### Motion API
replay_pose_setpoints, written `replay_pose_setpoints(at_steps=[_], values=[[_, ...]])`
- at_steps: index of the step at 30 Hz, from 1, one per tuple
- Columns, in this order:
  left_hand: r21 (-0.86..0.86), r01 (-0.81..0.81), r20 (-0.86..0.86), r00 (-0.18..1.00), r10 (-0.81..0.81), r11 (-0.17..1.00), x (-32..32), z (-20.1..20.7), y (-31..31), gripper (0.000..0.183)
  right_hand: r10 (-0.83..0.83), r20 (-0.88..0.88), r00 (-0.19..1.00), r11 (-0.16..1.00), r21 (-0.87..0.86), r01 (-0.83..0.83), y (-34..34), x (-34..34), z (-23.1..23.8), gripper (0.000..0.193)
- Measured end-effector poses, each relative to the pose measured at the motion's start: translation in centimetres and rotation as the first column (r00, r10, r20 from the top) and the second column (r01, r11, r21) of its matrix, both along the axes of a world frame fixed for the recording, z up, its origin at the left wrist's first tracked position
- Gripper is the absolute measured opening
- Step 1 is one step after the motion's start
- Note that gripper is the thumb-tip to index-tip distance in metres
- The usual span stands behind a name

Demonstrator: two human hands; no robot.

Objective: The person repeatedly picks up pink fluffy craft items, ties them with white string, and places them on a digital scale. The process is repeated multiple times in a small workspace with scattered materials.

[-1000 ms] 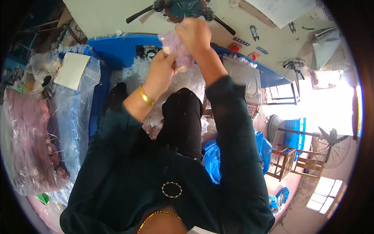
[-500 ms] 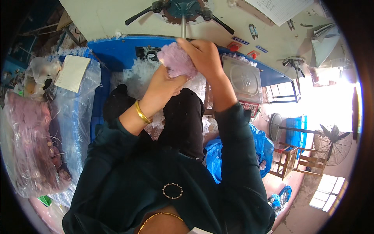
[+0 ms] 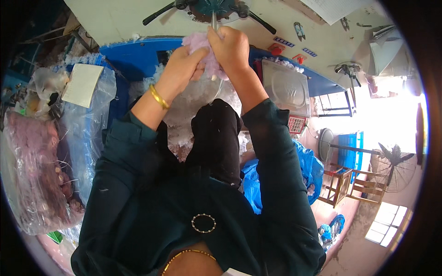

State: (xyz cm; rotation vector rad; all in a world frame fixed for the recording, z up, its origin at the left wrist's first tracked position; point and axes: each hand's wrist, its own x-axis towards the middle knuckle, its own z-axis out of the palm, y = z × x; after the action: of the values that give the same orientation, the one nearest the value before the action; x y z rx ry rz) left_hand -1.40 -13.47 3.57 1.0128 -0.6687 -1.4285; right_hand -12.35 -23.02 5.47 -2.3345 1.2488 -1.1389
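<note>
A piece of fluffy pink plush [image 3: 197, 42] sits between my hands at the end of a thin metal tube [image 3: 214, 20]. The tube juts toward me from a dark green machine fitting [image 3: 212, 6] with black handles. My left hand [image 3: 183, 66] is closed on the plush's near left side, the thumb lying across it. On the right, my right hand [image 3: 232, 49] wraps the plush where it meets the tube, with the thumb along the tube. The tube's tip is hidden by the plush and fingers.
White stuffing [image 3: 189, 110] lies below my hands, around my legs. A pale worktop [image 3: 115, 18] with a blue front edge spans the far side, holding red switches [image 3: 276, 49] and thread snips [image 3: 299, 31]. Left are bagged pink plush pieces [image 3: 34, 161]; right, a scale [image 3: 286, 89] and blue bag [image 3: 308, 170].
Both hands and the plush have moved away from me, closer to the machine fitting. My left hand has shifted up and slightly left, still gripping the plush.
</note>
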Motion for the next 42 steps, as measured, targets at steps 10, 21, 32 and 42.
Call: replay_pose_setpoints(at_steps=[10, 21, 32, 42], values=[[0.052, 0.359, -0.806, 0.566, -0.173, 0.932, -0.3, -1.6, 4.3, 0.057, 0.392, 0.297, 0.871, 0.874, 0.174, -0.453, 3.6, -5.2, -0.8, 0.034], [-0.099, -0.199, -0.333, 0.93, 0.156, 0.975, -5.7, -3.2, 3.0, 0.039, 0.474, 0.568, 0.672, 0.658, 0.278, -0.699, 0.1, -6.8, -6.7, 0.012], [-0.561, -0.187, 0.323, 0.847, 0.421, 0.806, -5.8, -2.3, 2.0, 0.034, 0.464, 0.419, 0.781, 0.831, 0.1, -0.547, 1.1, -5.7, -5.2, 0.017], [-0.526, -0.19, 0.73, 0.4, 0.554, 0.829, -4.6, -1.0, 2.6, 0.036, 0.16, 0.497, 0.853, 0.713, 0.539, -0.448, 4.0, -5.1, 0.7, 0.054]])
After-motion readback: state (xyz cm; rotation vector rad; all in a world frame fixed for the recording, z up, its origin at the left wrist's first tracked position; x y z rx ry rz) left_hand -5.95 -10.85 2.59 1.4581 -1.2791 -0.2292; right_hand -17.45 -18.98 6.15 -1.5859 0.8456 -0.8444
